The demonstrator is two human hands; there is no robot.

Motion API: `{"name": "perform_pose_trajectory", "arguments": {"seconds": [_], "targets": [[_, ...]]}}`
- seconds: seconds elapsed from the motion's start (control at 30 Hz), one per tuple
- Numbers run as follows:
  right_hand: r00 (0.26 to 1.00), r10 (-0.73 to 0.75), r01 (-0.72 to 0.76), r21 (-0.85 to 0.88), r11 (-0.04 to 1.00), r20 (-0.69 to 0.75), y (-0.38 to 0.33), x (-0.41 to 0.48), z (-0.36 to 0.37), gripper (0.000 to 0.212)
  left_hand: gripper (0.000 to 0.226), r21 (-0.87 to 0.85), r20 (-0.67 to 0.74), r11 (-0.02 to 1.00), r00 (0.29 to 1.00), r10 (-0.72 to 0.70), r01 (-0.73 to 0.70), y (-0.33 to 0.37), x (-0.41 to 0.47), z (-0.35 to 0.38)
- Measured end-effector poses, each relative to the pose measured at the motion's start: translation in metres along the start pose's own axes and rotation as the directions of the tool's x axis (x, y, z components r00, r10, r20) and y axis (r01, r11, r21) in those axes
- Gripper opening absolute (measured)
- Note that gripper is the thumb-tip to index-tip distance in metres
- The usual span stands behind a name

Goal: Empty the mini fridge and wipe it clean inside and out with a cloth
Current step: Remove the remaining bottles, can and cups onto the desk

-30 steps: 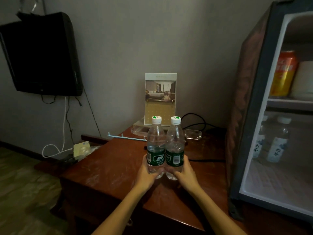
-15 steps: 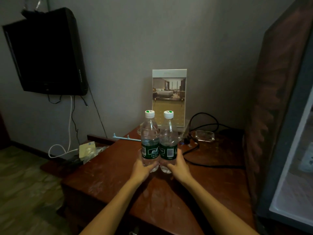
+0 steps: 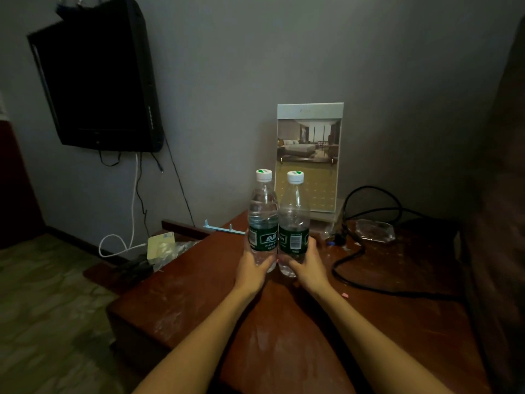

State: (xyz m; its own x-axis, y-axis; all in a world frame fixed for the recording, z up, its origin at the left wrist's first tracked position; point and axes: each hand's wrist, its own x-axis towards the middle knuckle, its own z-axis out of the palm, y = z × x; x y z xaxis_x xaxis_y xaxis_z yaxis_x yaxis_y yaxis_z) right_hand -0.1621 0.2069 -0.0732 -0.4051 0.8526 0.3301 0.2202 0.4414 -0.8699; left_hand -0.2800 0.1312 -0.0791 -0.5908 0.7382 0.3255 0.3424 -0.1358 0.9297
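Two clear water bottles with green labels and white caps stand upright side by side over the brown wooden table [image 3: 199, 302]. My left hand [image 3: 251, 270] grips the left bottle [image 3: 262, 220] low down. My right hand [image 3: 308, 268] grips the right bottle [image 3: 294, 223] the same way. The bottles touch each other. I cannot tell whether their bases rest on the table. The mini fridge's dark side wall [image 3: 500, 209] fills the right edge; its inside is out of view.
A standing card with a hotel room picture [image 3: 309, 155] is behind the bottles. A black cable [image 3: 360, 251] loops over the table's right half beside a glass ashtray [image 3: 375, 230]. A black TV [image 3: 96, 78] hangs on the wall at left.
My view has swung left, so the fridge's open inside has left the frame. Both hands have carried the two bottles farther over the table toward the card.
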Motion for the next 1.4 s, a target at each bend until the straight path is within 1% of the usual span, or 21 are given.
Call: {"name": "perform_pose_trajectory", "arguments": {"seconds": [0.07,0.2,0.33,0.4,0.47,0.57,0.67,0.83,1.0,1.2,1.4], "targets": [[1.000,-0.003,0.002,-0.015,1.000,-0.022,0.000,0.006,0.006,0.073,0.088,0.040,-0.038,0.999,0.999,0.002,-0.001,0.001,0.006,0.001],[0.998,-0.011,0.010,-0.025,1.000,-0.055,0.001,0.015,0.015,0.076,0.101,0.098,-0.110,0.995,0.994,0.018,-0.007,-0.001,0.014,0.003],[0.995,0.002,-0.004,-0.027,1.000,-0.099,0.002,0.017,0.022,0.077,0.096,0.115,-0.171,0.993,0.984,0.044,-0.025,-0.006,0.018,0.003],[0.993,0.013,-0.018,-0.042,0.999,-0.115,0.001,0.017,0.024,0.075,0.096,0.116,-0.171,0.993,0.984,0.050,-0.031,-0.008,0.019,0.003],[0.992,0.013,-0.022,-0.067,0.998,-0.128,0.001,0.019,0.026,0.073,0.097,0.119,-0.142,0.992,0.989,0.046,-0.030,-0.008,0.020,0.004],[0.990,0.018,-0.028,-0.078,0.997,-0.138,0.001,0.019,0.027,0.076,0.095,0.132,-0.095,0.991,0.995,0.029,-0.016,-0.007,0.018,0.005],[0.990,0.018,-0.029,-0.078,0.997,-0.141,0.000,0.018,0.027,0.078,0.095,0.118,-0.086,0.993,0.996,0.020,-0.009,-0.007,0.018,0.005],[0.980,-0.006,-0.015,-0.105,0.994,-0.199,-0.001,0.016,0.025,0.073,0.096,0.103,-0.122,0.995,0.992,0.005,0.008,-0.010,0.020,0.004],[0.944,-0.038,0.028,-0.037,0.999,-0.328,-0.003,0.013,0.024,0.074,0.090,0.105,-0.189,0.994,0.982,0.019,0.001,-0.012,0.022,0.003],[0.927,-0.067,0.071,-0.003,0.997,-0.370,0.001,0.011,0.023,0.061,0.093,0.093,-0.170,0.996,0.985,0.009,0.007,-0.021,0.025,0.003],[0.927,-0.085,0.054,-0.095,0.994,-0.365,0.000,0.011,0.025,0.053,0.092,0.109,-0.171,0.994,0.985,0.013,0.006,-0.023,0.025,0.003]]}}
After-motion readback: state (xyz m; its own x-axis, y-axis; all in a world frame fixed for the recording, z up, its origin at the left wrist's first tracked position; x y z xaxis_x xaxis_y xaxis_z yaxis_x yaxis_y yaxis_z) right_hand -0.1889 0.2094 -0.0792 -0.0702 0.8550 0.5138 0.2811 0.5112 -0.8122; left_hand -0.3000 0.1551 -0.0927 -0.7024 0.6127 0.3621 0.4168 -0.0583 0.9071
